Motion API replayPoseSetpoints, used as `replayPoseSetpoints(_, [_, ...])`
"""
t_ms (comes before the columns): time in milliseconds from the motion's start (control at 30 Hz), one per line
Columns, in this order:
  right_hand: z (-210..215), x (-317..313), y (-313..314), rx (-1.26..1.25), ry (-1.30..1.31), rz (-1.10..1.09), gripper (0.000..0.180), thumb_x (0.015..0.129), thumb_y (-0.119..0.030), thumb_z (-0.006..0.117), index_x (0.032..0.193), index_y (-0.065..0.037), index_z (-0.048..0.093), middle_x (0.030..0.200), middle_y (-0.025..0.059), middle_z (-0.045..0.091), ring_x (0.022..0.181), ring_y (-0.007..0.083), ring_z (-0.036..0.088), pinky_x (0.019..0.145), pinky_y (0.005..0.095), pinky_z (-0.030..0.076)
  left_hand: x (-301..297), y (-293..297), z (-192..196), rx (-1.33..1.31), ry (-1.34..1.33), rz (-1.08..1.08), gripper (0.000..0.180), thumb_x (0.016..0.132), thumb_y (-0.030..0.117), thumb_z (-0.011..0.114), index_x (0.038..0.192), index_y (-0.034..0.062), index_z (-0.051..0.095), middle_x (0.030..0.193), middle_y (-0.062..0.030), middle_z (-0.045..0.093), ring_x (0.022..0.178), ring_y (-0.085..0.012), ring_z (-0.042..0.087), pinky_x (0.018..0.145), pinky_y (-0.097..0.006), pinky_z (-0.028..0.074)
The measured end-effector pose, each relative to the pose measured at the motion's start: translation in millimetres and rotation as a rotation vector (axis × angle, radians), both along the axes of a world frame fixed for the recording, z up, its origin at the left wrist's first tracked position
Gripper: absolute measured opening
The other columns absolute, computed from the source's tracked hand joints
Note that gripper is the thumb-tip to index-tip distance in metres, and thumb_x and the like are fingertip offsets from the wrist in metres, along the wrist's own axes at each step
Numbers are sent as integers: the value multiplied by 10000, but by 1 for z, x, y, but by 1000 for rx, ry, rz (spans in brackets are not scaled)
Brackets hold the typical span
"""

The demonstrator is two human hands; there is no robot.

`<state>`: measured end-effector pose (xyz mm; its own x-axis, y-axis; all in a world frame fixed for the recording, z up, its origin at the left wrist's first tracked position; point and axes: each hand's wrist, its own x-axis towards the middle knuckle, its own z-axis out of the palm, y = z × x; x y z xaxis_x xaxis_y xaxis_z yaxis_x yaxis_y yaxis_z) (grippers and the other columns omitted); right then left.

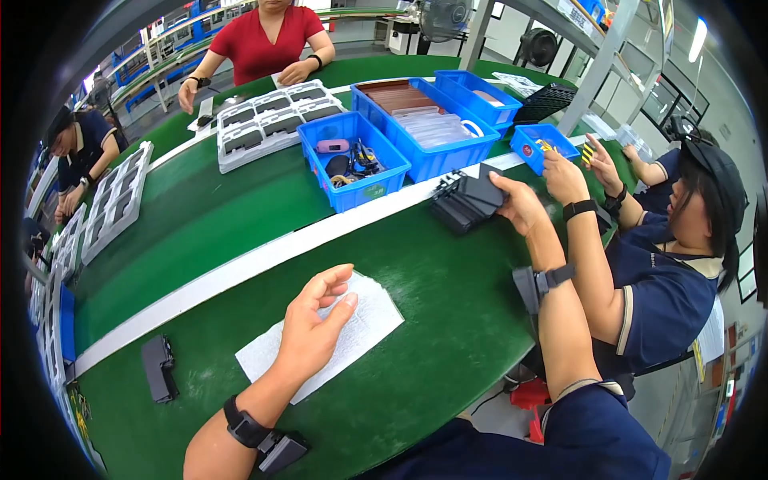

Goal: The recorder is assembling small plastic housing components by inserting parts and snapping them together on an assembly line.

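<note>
Cataloguer: Nearest entries?

Me: My left hand (314,330), fingers loosely curled, nothing in its grasp; beneath it a white sheet (368,314), contact impossible to tell; off to its left, one dark notched part (158,368), lying alone on the green tabletop (432,344).

Cataloguer: Next, farther out?

Me: My right hand (524,206), thumb and fingers closed on the edge of one flat black piece (485,192); that piece, at the right end of a stack of black pieces (454,206); to my right, a co-worker (668,272) in navy, both hands raised.

Cataloguer: Beyond the white strip (308,238)?

Me: A small blue bin (346,198) of mixed small items; a larger blue bin (452,162) holding brown and clear pieces; a pale grey compartment tray (240,163); farthest, a person in red (268,48).
</note>
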<state>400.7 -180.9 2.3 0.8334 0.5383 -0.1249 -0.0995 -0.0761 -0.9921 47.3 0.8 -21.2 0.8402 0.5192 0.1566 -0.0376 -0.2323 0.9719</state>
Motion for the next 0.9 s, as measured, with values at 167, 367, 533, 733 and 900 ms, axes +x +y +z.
replayPoseSetpoints(167, [-1,-64,22,-45,-41,65,294,888,-382,642,897,-92,688,826,-4,647,776,116,574,732,296,432,6,0,-2,28,10,-41,411,894,203,623,1267,43,559,1214,-105,619,1088,-195,587,930,-337,445])
replayPoseSetpoints(367, [13,-95,31,-54,-30,58,554,924,-401,585,1317,-19,498,1212,110,579,1067,193,552,878,388,444,2,0,3,50,36,-39,406,897,210,626,1261,43,566,1201,-89,630,1102,-189,586,919,-332,449])
replayPoseSetpoints(533, [-4,-91,37,148,-224,74,534,977,-227,506,1428,17,357,1377,187,467,1246,227,450,1041,326,345,11,-9,10,-71,86,-120,502,914,228,616,1343,4,482,1326,-134,543,1205,-204,517,979,-354,428])
replayPoseSetpoints(733, [-13,-107,40,95,-265,24,558,917,-224,596,1352,84,432,1321,224,519,1170,220,528,992,301,400,61,-51,19,-138,108,-102,676,960,240,556,1485,-8,211,1470,-163,371,1353,-248,354,1107,-341,288])
replayPoseSetpoints(900, [-12,-113,42,107,-192,91,585,920,-256,595,1350,102,423,1399,273,435,1295,297,441,1076,344,326,100,-63,15,-283,-124,47,735,985,302,501,1479,-75,108,1492,-207,310,1353,-226,342,1082,-295,297])
